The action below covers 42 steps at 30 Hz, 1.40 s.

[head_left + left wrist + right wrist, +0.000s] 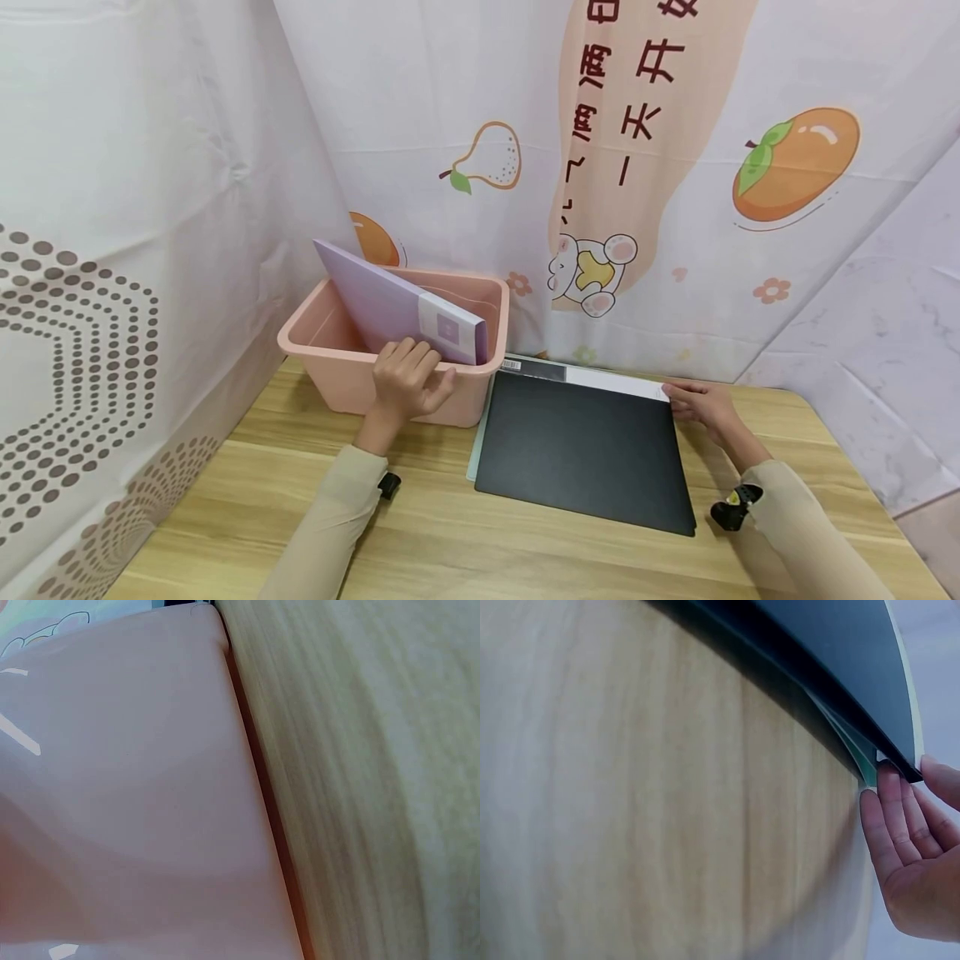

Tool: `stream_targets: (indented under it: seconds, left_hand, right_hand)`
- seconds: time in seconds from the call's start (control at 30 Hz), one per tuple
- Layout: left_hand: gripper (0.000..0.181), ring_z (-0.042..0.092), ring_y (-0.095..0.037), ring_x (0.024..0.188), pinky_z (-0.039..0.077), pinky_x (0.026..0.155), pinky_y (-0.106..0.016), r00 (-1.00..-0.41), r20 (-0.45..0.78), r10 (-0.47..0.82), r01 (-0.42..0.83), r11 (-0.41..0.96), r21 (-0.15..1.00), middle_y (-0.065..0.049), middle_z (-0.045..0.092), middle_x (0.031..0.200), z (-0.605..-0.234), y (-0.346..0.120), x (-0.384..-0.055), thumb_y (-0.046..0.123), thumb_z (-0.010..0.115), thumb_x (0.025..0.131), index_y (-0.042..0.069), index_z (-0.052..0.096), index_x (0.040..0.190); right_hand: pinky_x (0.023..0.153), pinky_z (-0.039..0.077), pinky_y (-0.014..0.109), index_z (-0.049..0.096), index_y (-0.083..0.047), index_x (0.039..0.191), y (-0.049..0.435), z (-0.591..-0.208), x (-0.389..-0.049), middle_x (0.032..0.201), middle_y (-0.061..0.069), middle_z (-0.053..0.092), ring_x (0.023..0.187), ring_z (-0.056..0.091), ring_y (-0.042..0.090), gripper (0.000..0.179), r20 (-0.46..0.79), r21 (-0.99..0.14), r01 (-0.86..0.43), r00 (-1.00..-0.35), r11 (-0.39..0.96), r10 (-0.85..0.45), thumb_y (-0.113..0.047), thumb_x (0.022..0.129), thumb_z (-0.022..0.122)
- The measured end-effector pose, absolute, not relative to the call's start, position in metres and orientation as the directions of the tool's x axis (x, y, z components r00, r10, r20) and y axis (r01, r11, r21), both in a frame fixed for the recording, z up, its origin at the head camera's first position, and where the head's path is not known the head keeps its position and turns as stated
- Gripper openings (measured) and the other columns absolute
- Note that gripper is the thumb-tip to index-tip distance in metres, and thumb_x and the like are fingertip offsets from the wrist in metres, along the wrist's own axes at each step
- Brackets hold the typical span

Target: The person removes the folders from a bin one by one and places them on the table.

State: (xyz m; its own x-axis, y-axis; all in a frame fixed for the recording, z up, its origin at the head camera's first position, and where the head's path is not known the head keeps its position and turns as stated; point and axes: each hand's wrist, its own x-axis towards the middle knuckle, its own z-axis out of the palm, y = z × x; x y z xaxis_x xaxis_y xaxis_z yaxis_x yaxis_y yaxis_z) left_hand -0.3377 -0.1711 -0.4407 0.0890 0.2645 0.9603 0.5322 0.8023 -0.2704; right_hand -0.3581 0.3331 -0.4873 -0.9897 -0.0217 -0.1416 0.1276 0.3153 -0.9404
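Observation:
My left hand (408,377) holds the front rim of a pink plastic bin (337,375), fingers curled over the edge, thumb outside. In the left wrist view the bin's smooth wall (135,765) fills the left side. A purple file folder (382,304) with a pale label band leans inside the bin, just behind those fingers. To the right lies a black file folder (585,446) with a white spine strip. My right hand (701,407) pinches its far right corner, thumb above and fingers beneath in the right wrist view. A light green folder (478,442) peeks out below the black one.
The wood-grain table (420,533) carries everything. A printed white curtain (480,75) hangs close behind the bin and folders, and another sheet (135,208) hangs along the left. Small black devices sit at both wrists.

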Motion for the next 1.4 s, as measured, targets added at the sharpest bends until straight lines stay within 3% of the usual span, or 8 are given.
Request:
stream_targets:
  seconds: [0.2,0.43,0.83,1.1,1.4]
  left_hand:
    - [0.040,0.046,-0.023,0.051,0.035,0.048,-0.035,0.088,0.961,0.261,0.535,0.802,-0.267,-0.004,0.051,0.057,-0.440,-0.171,-0.337,0.037,0.055,0.090,0.009,0.054,0.061]
    - [0.041,0.046,-0.023,0.051,0.035,0.048,-0.035,0.090,0.961,0.260,0.537,0.800,-0.267,-0.004,0.052,0.057,-0.440,-0.171,-0.337,0.037,0.055,0.090,0.009,0.054,0.061]
    - [0.042,0.046,-0.023,0.050,0.035,0.048,-0.034,0.107,0.959,0.262,0.532,0.800,-0.278,-0.004,0.052,0.057,-0.441,-0.171,-0.339,0.039,0.053,0.092,0.009,0.055,0.061]
    - [0.042,0.048,-0.023,0.051,0.036,0.048,-0.035,0.107,0.958,0.265,0.533,0.798,-0.280,-0.004,0.054,0.057,-0.442,-0.171,-0.338,0.038,0.054,0.092,0.009,0.056,0.062]
    - [0.041,0.048,-0.023,0.052,0.037,0.048,-0.035,0.106,0.958,0.268,0.532,0.798,-0.282,-0.004,0.054,0.058,-0.442,-0.171,-0.338,0.038,0.054,0.092,0.009,0.057,0.062]
  right_hand:
    - [0.079,0.060,0.026,0.056,0.013,0.135,0.331,-0.484,-0.360,0.091,-0.018,0.071,0.080,0.071,-0.001,0.060,-0.130,-0.925,0.114,-0.991,0.363,-0.021,-0.030,0.097,0.070]
    - [0.079,0.060,0.027,0.053,0.018,0.135,0.328,-0.479,-0.362,0.101,-0.004,0.075,0.076,0.072,0.000,0.062,-0.131,-0.902,0.115,-0.991,0.415,-0.010,-0.029,0.097,0.069]
    - [0.080,0.061,0.030,0.056,0.018,0.131,0.325,-0.474,-0.365,0.097,0.000,0.076,0.075,0.074,0.005,0.058,-0.111,-0.879,0.093,-0.994,0.468,-0.010,-0.028,0.097,0.069]
    - [0.077,0.062,0.031,0.056,0.019,0.131,0.325,-0.472,-0.366,0.094,-0.002,0.077,0.075,0.073,0.005,0.052,-0.089,-0.903,0.067,-0.996,0.425,-0.032,-0.018,0.097,0.069]
    - [0.076,0.062,0.031,0.053,0.018,0.135,0.326,-0.468,-0.367,0.103,0.005,0.078,0.081,0.072,0.002,0.053,-0.035,-0.889,-0.001,-0.997,0.458,-0.071,-0.016,0.097,0.069]
